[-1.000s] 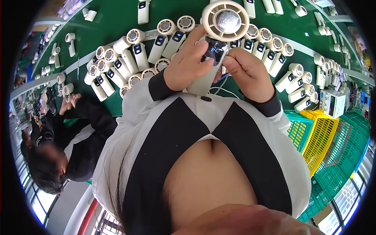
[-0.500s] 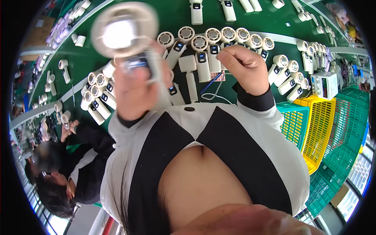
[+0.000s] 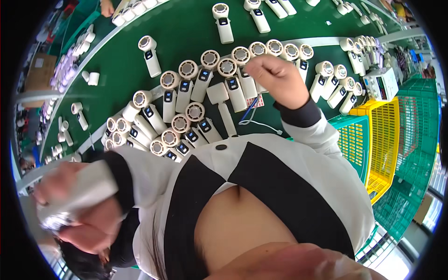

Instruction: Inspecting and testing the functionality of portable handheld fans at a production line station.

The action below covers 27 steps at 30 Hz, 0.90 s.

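At the lower left, my left hand point(image 3: 63, 181) is wrapped round a white handheld fan point(image 3: 91, 186), smeared by motion. The shiny disc of its head points down and left, away from the table. My right hand point(image 3: 282, 80) hovers over the curved row of fans, fingers curled in; what they may hold is hidden. Just below that hand a white fan handle point(image 3: 246, 83) shows. Left of it lies a fan with a plain blank head point(image 3: 217, 93). Several fans nearby, such as one beside it point(image 3: 233, 84), have small lit displays.
A green table point(image 3: 186, 28) carries more fans in groups. A blue pen point(image 3: 249, 108) and white cable point(image 3: 266, 125) lie by the row. Right stand a white boxy instrument point(image 3: 381, 84), a yellow basket point(image 3: 385, 154) and green crates point(image 3: 410, 140). A co-worker's dark hair point(image 3: 81, 261) shows lower left.
My left hand has swung the fan from over the table down to the lower left, uncovering fans behind it. My right hand stays curled, slightly further left in view. The view has shifted.
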Each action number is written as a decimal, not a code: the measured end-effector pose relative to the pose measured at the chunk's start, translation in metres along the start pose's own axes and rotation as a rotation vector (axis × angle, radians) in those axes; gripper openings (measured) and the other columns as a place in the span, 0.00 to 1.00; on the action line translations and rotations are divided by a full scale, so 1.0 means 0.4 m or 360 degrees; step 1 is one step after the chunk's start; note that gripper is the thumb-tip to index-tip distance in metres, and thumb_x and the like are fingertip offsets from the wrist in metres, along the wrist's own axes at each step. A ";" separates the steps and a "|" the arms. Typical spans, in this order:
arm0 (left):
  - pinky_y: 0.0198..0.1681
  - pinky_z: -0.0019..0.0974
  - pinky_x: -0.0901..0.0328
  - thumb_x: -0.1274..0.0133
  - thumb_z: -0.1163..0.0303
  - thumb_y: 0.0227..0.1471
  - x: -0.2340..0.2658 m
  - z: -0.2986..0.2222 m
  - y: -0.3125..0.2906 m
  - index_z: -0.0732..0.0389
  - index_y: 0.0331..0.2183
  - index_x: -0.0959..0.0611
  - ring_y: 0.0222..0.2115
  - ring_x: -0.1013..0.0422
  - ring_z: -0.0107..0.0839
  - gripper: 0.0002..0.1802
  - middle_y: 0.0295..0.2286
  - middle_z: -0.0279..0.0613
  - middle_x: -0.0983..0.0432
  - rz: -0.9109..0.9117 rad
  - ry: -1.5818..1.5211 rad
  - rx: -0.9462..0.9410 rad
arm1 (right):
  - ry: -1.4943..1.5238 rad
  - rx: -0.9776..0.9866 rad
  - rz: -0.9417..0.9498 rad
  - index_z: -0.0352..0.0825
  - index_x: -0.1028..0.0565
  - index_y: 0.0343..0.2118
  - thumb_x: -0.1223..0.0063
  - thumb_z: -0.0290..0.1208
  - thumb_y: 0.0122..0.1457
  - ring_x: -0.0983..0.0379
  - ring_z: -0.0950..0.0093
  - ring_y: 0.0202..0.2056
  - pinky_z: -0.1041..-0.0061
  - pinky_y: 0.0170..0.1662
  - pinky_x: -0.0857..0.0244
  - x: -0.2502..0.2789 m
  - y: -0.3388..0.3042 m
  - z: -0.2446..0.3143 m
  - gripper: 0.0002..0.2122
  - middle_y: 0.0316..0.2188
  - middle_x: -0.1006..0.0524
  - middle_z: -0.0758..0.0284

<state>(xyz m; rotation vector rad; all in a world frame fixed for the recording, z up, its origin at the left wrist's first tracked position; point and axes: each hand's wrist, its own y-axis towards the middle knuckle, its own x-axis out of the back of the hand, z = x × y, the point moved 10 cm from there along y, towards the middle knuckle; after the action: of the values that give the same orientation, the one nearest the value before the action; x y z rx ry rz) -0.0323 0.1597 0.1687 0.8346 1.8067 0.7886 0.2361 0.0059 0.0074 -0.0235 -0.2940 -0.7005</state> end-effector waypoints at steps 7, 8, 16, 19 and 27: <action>0.36 0.29 0.36 0.55 0.76 0.43 0.202 0.637 -0.193 0.71 0.40 0.34 0.32 0.32 0.34 0.18 0.32 0.50 0.30 -0.0282 0.0256 0.1754 | 0.0270 -0.0416 -0.0444 0.30 0.28 0.29 0.55 0.27 0.52 0.42 0.84 0.18 0.89 0.22 0.48 0.201 -0.082 -0.093 0.06 0.16 0.34 0.74; 0.36 0.29 0.36 0.55 0.76 0.43 0.265 0.724 -0.218 0.71 0.40 0.34 0.32 0.32 0.34 0.18 0.32 0.50 0.30 -0.0386 0.0359 0.1795 | 0.0280 -0.0406 -0.0401 0.30 0.28 0.29 0.55 0.27 0.52 0.42 0.84 0.18 0.89 0.22 0.48 0.214 -0.095 -0.099 0.06 0.16 0.34 0.74; 0.36 0.39 0.35 0.55 0.79 0.38 0.504 1.250 -0.492 0.69 0.39 0.33 0.31 0.33 0.45 0.20 0.36 0.54 0.35 -0.1315 0.0020 0.2173 | 0.0493 -0.0534 -0.0630 0.30 0.29 0.31 0.59 0.26 0.53 0.48 0.86 0.15 0.90 0.19 0.56 0.323 -0.238 -0.193 0.07 0.13 0.39 0.76; 0.35 0.38 0.35 0.54 0.75 0.38 0.518 1.244 -0.486 0.68 0.37 0.31 0.30 0.33 0.43 0.19 0.35 0.53 0.33 -0.0850 0.0975 0.2398 | 0.0650 -0.0440 -0.0740 0.28 0.31 0.32 0.60 0.26 0.53 0.49 0.86 0.14 0.90 0.17 0.57 0.372 -0.255 -0.202 0.07 0.13 0.39 0.75; 0.34 0.36 0.36 0.52 0.64 0.37 0.092 1.371 -0.474 0.63 0.33 0.25 0.26 0.30 0.39 0.18 0.31 0.48 0.28 0.1403 0.2458 0.2185 | 0.1712 0.0249 -0.0160 0.25 0.35 0.32 0.58 0.28 0.53 0.51 0.84 0.10 0.86 0.12 0.61 0.349 -0.225 -0.158 0.10 0.12 0.39 0.69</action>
<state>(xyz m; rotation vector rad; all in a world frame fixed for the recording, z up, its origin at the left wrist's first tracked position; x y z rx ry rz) 0.4303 0.1664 -0.1836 2.4576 3.4987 0.5890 0.2961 -0.1586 -0.0217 0.5076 0.6871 -0.6986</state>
